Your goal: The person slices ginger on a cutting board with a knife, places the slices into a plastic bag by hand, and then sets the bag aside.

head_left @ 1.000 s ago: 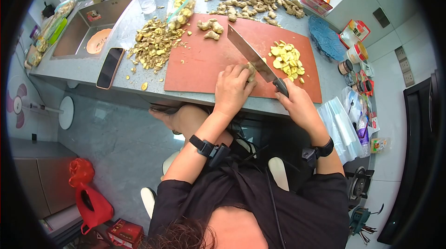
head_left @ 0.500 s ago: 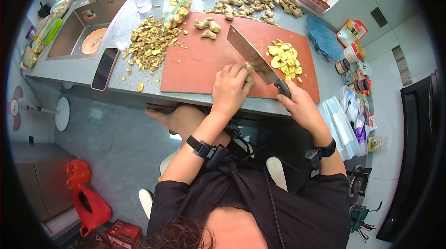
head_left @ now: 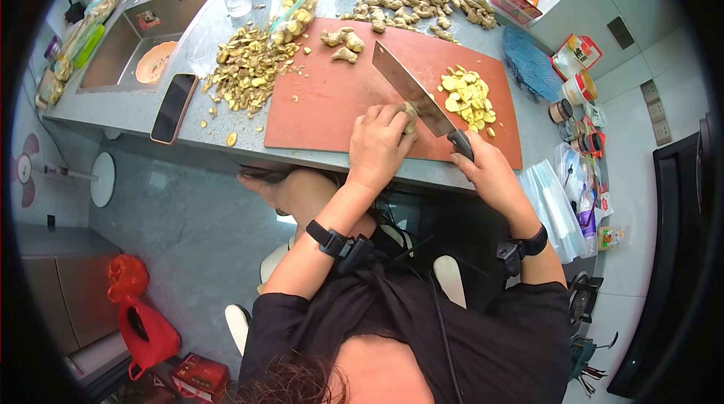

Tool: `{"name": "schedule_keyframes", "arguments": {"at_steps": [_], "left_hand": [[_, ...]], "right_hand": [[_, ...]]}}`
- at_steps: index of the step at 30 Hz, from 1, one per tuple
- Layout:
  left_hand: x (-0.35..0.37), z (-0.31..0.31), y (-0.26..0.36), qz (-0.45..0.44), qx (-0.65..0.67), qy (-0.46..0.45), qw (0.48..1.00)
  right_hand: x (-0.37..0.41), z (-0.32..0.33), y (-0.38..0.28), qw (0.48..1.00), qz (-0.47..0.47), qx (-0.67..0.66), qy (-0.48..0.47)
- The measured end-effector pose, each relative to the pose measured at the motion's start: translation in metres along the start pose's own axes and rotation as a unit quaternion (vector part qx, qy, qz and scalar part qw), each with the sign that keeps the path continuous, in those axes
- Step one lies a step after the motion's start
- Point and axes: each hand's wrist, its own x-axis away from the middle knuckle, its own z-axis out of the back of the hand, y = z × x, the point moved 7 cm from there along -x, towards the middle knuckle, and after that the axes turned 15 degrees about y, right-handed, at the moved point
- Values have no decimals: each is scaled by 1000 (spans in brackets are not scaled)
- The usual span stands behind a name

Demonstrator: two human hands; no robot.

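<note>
On the reddish cutting board point(head_left: 317, 110), my left hand point(head_left: 377, 140) is closed round a piece of ginger point(head_left: 409, 119) near the front edge, its fingers hiding most of it. My right hand point(head_left: 486, 166) grips the black handle of a cleaver point(head_left: 415, 91). The broad blade slants up and to the left, beside the held ginger; whether it touches cannot be told. Pale yellow ginger slices point(head_left: 467, 95) lie heaped right of the blade. A few whole ginger pieces point(head_left: 343, 42) rest at the board's far side.
Left of the board spreads a pile of brownish ginger slices point(head_left: 241, 68), with a bag of slices point(head_left: 294, 8) behind it. A phone point(head_left: 174, 108) lies near the counter edge by the sink point(head_left: 113, 64). Unpeeled ginger point(head_left: 415, 0) covers the back; jars point(head_left: 562, 111) stand right.
The whole view has shifted slightly. Both hands stay in nearly the same place on the board, with the ginger and cleaver still held.
</note>
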Motion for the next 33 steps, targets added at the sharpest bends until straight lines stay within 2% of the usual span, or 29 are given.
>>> {"name": "schedule_keyframes", "arguments": {"at_steps": [6,8,17,24,33], "left_hand": [[-1,0,2,-11,2,8,1000],[0,0,1,-5,3,1,1000],[0,0,0,-6,7,14,1000],[-1,-1,2,-11,2,7,1000],[0,0,1,-5,-1,-1,1000]], "right_hand": [[-15,-13,1,1000,10,-26,0],[-21,-20,-1,999,30,28,20],[1,-8,5,998,42,33,19],[-16,-19,-1,999,37,33,13],[1,-17,8,990,61,124,37]]}}
